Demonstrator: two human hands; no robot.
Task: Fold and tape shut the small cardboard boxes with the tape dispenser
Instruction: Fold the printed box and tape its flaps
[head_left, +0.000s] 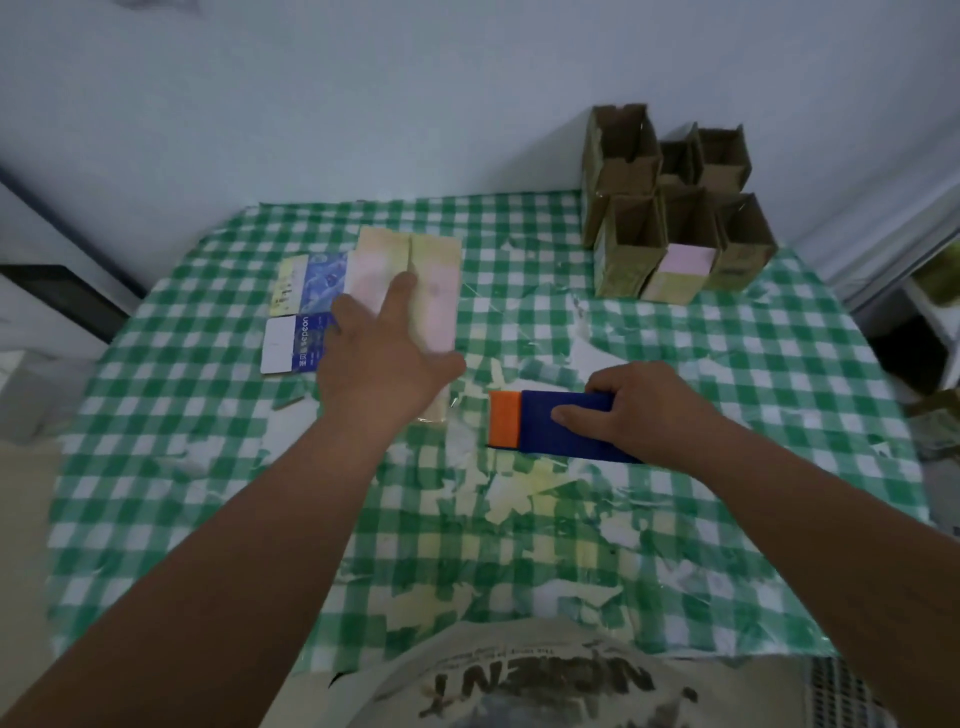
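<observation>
Flattened small cardboard boxes (434, 280), pale yellow with pink labels, lie in a stack at the table's middle back. My left hand (382, 348) lies over their near left part with fingers spread and fairly straight. A blue tape dispenser (545, 426) with an orange end sits on the table to the right of that hand. My right hand (631, 410) grips its right end, thumb on top. Several folded, open-topped brown boxes (670, 213) stand in a cluster at the back right.
The table wears a green-and-white checked cloth (727, 364) with worn, peeling patches. Blue and white printed flat cartons (301, 317) lie left of the stack. White wall stands behind; furniture edges show at far left and far right.
</observation>
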